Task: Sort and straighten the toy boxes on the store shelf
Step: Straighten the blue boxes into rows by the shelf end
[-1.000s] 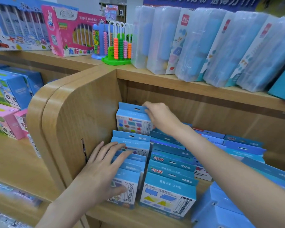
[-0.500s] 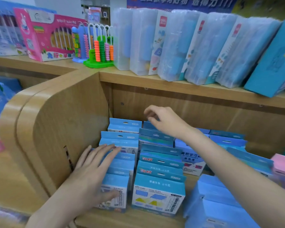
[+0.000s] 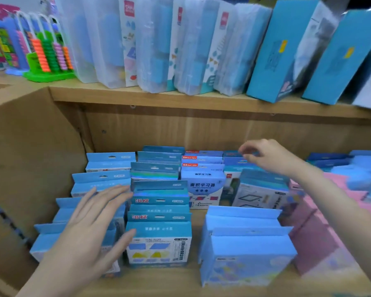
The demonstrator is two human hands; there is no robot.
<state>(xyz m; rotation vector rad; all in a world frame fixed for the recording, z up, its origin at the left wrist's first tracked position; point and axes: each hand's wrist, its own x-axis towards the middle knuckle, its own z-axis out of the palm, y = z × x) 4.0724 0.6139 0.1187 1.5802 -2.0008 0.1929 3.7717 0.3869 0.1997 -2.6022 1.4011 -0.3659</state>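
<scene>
Blue cardboard toy boxes (image 3: 159,243) stand in front-to-back rows on the lower wooden shelf (image 3: 169,277). I see my left hand (image 3: 90,228) spread flat, fingers straight, over the tops of the leftmost row. My right hand (image 3: 270,159) hovers above the rear boxes, fingers loosely curled, holding nothing. Pink boxes (image 3: 313,228) sit to the right. On the upper shelf stand clear plastic cases (image 3: 154,46) and a bead abacus (image 3: 47,56).

Wooden lower shelf (image 3: 171,277) with rows of blue toy boxes (image 3: 159,243), pink boxes (image 3: 315,239) toward its right edge.
</scene>
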